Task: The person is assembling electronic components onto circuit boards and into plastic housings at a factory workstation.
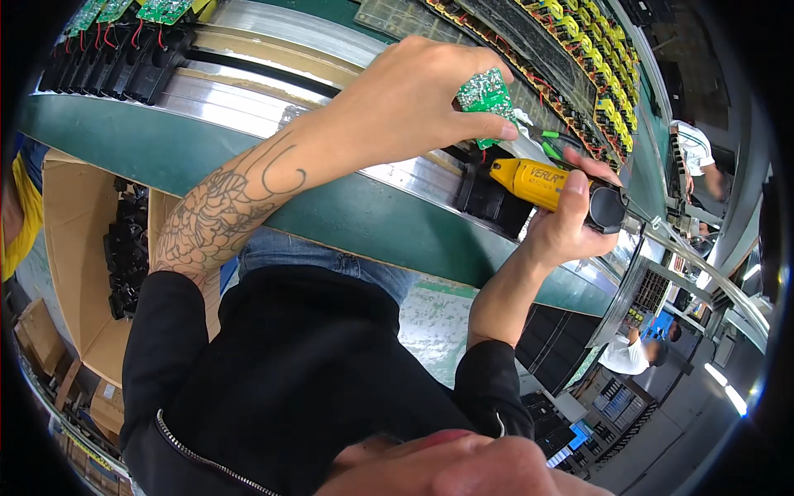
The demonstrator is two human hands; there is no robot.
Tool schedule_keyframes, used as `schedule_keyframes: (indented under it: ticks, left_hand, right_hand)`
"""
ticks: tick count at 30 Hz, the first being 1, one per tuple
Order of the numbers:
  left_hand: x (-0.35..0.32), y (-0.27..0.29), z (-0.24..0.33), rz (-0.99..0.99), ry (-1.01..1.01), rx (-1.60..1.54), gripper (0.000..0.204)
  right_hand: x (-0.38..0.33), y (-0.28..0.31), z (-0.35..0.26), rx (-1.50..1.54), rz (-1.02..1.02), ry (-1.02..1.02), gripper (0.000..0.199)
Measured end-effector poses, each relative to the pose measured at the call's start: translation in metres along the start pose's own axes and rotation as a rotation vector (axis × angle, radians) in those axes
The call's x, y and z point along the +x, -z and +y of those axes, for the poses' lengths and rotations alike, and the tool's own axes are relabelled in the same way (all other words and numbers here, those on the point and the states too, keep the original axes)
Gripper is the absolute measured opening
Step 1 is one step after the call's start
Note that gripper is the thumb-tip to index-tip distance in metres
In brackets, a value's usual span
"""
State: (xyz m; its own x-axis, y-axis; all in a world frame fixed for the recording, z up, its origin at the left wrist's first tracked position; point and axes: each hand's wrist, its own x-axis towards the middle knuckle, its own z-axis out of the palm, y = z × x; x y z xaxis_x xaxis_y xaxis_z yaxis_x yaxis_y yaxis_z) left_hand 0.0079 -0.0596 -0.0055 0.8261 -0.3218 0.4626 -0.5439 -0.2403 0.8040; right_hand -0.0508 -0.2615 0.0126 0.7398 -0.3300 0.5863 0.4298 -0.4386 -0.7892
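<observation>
My right hand [571,219], right of centre in the frame, is closed around a yellow and black power screwdriver [550,188], fingers wrapped on its body. Just above and left of it, my left hand [413,103] pinches a small green circuit board [485,97] between thumb and fingers. The board sits above a black housing [488,194] on the metal conveyor rail [248,99]. Farther off, at upper left, stand more black housings [107,62] with green boards.

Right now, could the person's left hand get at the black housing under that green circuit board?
Probably yes: the left hand already pinches the green circuit board just above the black housing, and nothing lies between; only the yellow tool crowds its right side.
</observation>
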Motion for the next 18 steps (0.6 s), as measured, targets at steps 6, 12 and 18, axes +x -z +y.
schedule_keyframes:
  ticks: [6,12,18]
  left_hand:
    - [0.001,-0.001,0.000,0.010,-0.030,-0.004,0.039]
    - [0.000,0.001,0.004,-0.003,-0.025,0.005,0.039]
    - [-0.002,-0.007,0.007,-0.007,-0.069,0.005,0.040]
  right_hand:
    - [0.005,0.003,0.005,0.033,0.036,0.107,0.024]
    - [0.012,0.034,0.004,0.649,-0.231,0.022,0.025]
    - [0.010,0.036,-0.008,0.349,-0.543,-0.274,0.015]
